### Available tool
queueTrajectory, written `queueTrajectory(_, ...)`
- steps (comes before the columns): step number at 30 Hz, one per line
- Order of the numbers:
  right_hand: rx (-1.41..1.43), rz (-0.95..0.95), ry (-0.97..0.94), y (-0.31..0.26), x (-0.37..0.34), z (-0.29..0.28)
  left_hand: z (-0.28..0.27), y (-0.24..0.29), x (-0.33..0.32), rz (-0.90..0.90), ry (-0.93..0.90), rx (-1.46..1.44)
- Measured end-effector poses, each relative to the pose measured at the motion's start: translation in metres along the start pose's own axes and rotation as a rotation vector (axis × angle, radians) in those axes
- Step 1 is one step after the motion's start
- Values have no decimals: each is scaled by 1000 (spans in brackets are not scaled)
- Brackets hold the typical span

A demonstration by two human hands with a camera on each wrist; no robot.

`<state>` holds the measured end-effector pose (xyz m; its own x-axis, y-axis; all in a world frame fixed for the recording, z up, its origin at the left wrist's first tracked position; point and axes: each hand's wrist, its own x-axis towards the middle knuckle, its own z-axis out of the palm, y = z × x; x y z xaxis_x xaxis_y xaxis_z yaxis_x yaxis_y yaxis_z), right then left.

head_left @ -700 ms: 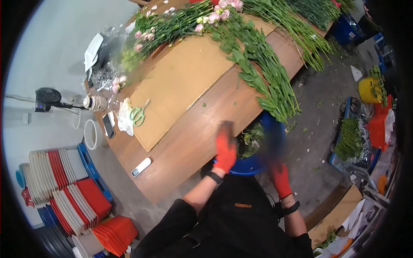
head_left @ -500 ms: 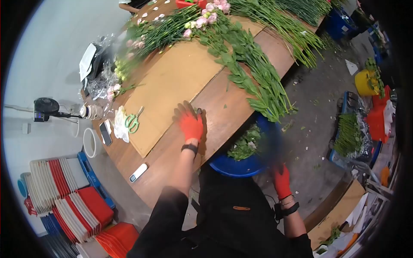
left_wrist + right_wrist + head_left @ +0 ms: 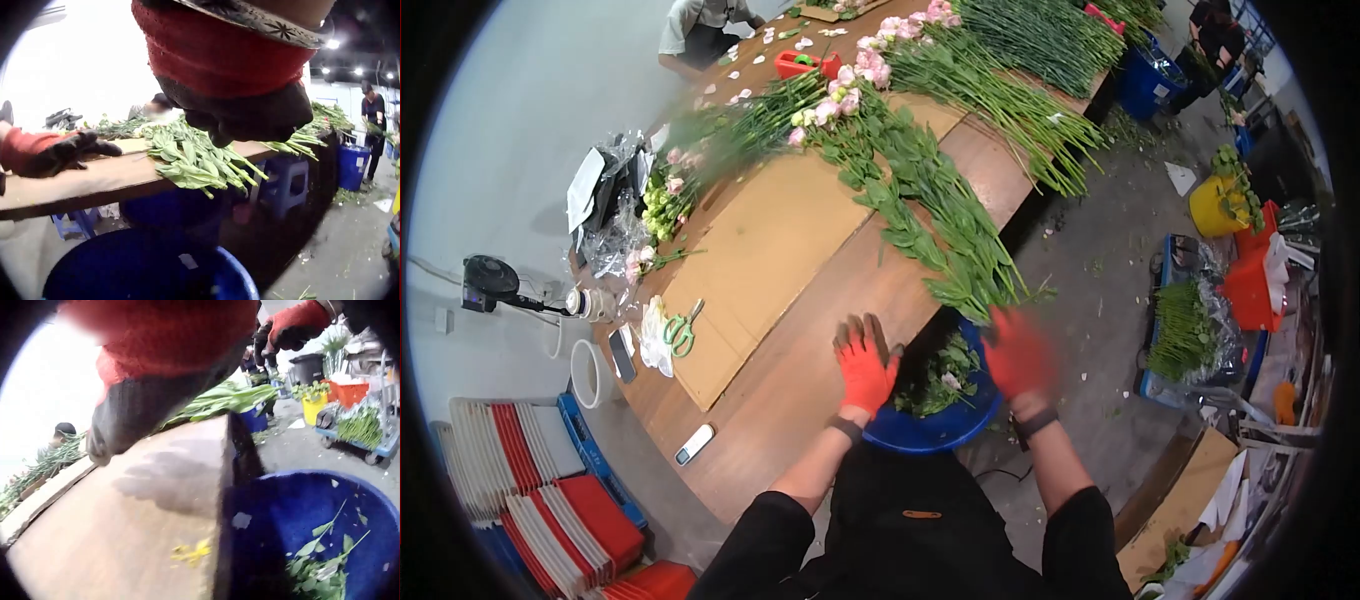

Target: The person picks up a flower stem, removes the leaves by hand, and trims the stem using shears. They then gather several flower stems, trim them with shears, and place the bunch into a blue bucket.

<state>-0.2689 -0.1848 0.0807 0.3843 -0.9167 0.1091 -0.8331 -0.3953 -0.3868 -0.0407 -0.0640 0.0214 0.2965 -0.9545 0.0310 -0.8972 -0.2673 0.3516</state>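
Note:
My left hand (image 3: 865, 372), in a red glove with dark fingers, is over the wooden tabletop (image 3: 800, 345) near its front edge. Its fingers are spread and hold nothing; its shadow falls on the wood in the right wrist view. My right hand (image 3: 1017, 355), similarly gloved and blurred in the head view, hovers by the right rim of a blue bin (image 3: 935, 440). No item shows in its loosely bent fingers (image 3: 262, 115) in the left wrist view. Inside the bin lie leafy cuttings (image 3: 948, 380). Just beyond the right hand, leafy stems (image 3: 940, 220) overhang the table edge.
A cardboard sheet (image 3: 770, 250) carries green-handled scissors (image 3: 680, 335). Pink flowers (image 3: 870, 70) and stem bundles (image 3: 1000, 110) cover the far side. A white device (image 3: 695, 444) lies near the front edge. A loaded cart (image 3: 1185, 330) stands right; two people are farther off.
My left hand went left over the table towards the cardboard, then came back nearer the bin. The right hand rose from beside the bin to its right rim. The head view shifted.

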Motion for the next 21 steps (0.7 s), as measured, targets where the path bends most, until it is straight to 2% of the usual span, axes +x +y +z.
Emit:
queueTrajectory(2, -136, -78, -32, -6, 26, 28, 1, 2, -15, 102, -139, -13)
queueTrajectory(4, -162, 45, -134, -6, 32, 68, 1, 12, -41, 399, -307, -191)
queueTrajectory(5, -60, 118, -92, -10, 30, 82, 3, 13, -57, 477, -324, -373)
queueTrajectory(6, -17, 108, -137, -15, 26, 83, 1, 17, -71, 406, -351, -468)
queueTrajectory(8, 64, 85, -231, -24, 17, 82, -20, 16, -80, 276, -265, -437)
queueTrajectory(11, 311, 2, -80, -43, -11, 57, -32, -10, -94, -96, -233, -780)
queueTrajectory(14, 387, 25, -87, -48, -48, 41, -59, -29, -99, -310, -206, -936)
queueTrajectory(17, 140, 42, -302, -40, -84, 49, -60, -54, -105, -384, -161, -888)
queueTrajectory(20, 121, 164, -355, -40, -94, 41, -78, -67, -103, -386, -167, -916)
queueTrajectory(21, 147, 143, -282, -46, -94, 31, -82, -70, -101, -371, -176, -943)
